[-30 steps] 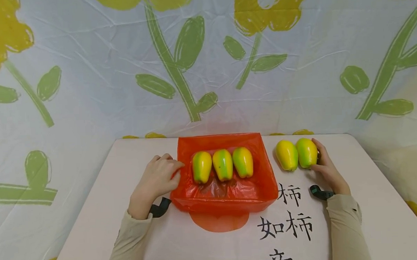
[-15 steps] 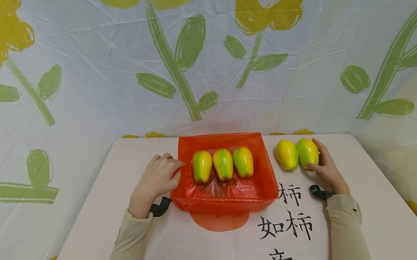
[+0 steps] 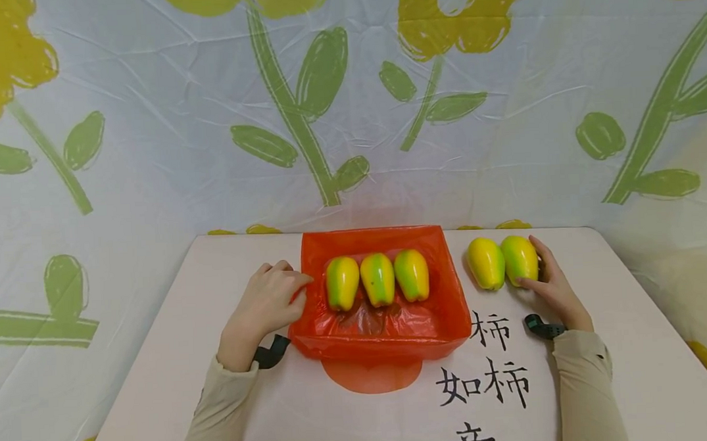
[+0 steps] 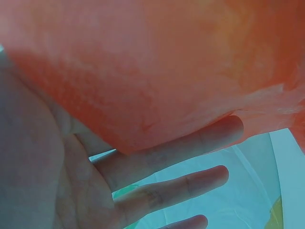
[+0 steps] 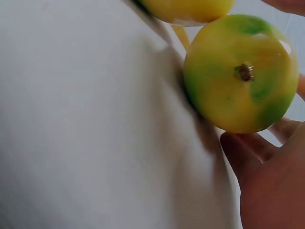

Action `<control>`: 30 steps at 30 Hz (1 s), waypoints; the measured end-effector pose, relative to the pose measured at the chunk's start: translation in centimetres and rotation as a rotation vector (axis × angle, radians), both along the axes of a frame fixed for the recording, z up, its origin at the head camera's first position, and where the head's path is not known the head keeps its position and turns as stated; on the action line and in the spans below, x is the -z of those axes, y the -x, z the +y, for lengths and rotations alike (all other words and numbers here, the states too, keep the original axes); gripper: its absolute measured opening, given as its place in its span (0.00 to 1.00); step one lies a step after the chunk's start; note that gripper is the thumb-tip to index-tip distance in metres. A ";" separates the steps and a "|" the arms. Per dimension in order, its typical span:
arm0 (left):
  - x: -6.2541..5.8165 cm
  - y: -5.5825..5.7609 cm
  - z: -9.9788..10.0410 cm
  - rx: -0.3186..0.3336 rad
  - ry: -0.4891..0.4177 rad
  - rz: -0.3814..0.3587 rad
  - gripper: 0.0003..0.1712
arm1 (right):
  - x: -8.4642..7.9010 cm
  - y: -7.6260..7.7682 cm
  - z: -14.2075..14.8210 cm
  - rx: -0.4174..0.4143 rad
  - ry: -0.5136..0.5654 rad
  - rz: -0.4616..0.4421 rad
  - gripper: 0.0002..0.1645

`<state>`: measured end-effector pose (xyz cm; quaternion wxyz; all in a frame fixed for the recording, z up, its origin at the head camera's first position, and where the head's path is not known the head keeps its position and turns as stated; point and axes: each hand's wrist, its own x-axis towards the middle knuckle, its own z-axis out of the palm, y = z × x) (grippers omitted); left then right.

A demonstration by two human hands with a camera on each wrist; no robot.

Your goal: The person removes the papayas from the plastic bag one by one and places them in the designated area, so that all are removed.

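My right hand (image 3: 554, 284) holds a glossy yellow-green papaya (image 3: 520, 260) from its right side, thumb at the front and a finger at the far end. In the right wrist view this papaya (image 5: 240, 74) shows its stem end; a second papaya (image 3: 486, 263) lies against it. My left hand (image 3: 268, 300) rests at the left rim of a red plastic-covered box (image 3: 383, 347). From the left wrist, its fingers (image 4: 176, 193) look straight and spread under the red plastic (image 4: 143, 86), which hides part of the hand. Inside the box, 3 papayas (image 3: 378, 280) stand in a row.
The box stands on a pale table (image 3: 225, 265) near the back edge. Black written characters (image 3: 493, 366) and a partly covered orange-red shape (image 3: 375, 375) mark the tabletop. A flower-patterned curtain (image 3: 349, 115) hangs behind. Black wrist devices (image 3: 544, 327) sit under both wrists.
My right thumb has moved up onto the front of the right-hand papaya. My left hand, the box and the fruit in it have stayed where they were.
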<state>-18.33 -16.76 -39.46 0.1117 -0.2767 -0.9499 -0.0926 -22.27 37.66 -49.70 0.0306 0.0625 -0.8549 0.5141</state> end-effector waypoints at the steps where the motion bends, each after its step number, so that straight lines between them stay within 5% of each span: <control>1: 0.0 0.0 0.0 0.000 0.000 0.000 0.17 | -0.1 0.0 0.0 0.001 0.003 -0.005 0.56; 9: -0.1 -0.2 0.0 -0.005 -0.001 -0.007 0.18 | -0.7 0.1 0.3 0.025 0.046 0.011 0.56; 19: -0.2 -0.2 0.0 -0.007 -0.003 -0.012 0.18 | -2.2 0.4 -1.6 0.004 0.124 0.160 0.54; 30: -0.3 -0.2 -0.1 0.007 -0.001 -0.004 0.17 | -3.7 1.2 -4.4 0.046 0.295 0.370 0.41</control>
